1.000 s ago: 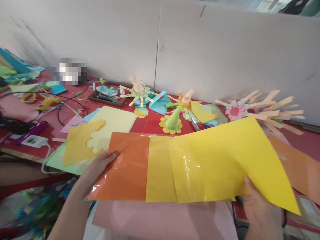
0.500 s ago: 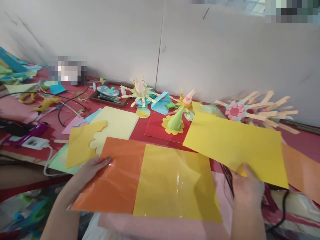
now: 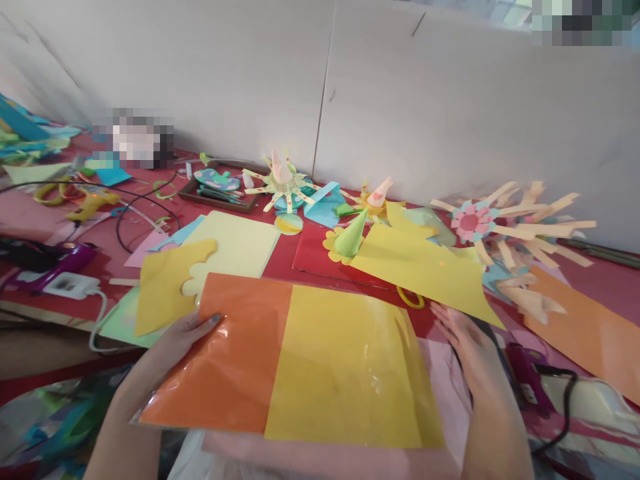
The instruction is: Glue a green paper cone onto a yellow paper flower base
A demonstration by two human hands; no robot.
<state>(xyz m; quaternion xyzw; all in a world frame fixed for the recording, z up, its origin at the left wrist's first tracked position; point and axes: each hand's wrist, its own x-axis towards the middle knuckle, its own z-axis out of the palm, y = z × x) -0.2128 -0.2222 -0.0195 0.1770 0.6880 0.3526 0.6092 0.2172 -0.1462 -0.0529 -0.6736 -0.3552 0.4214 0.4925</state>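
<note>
Left hand (image 3: pixel 187 330) pinches the clear sleeve of orange and yellow paper (image 3: pixel 250 360); right hand (image 3: pixel 467 343), fingers outstretched, near the loose yellow sheet (image 3: pixel 430 267).

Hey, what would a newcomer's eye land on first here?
Probably the clear packet of orange and yellow paper, front and centre, gripped at its left side by the left hand. Beyond it stands a green paper cone on a scalloped yellow base; farther right, near the wall, is a pink-and-blue paper flower with pale strips fanning out.
</note>
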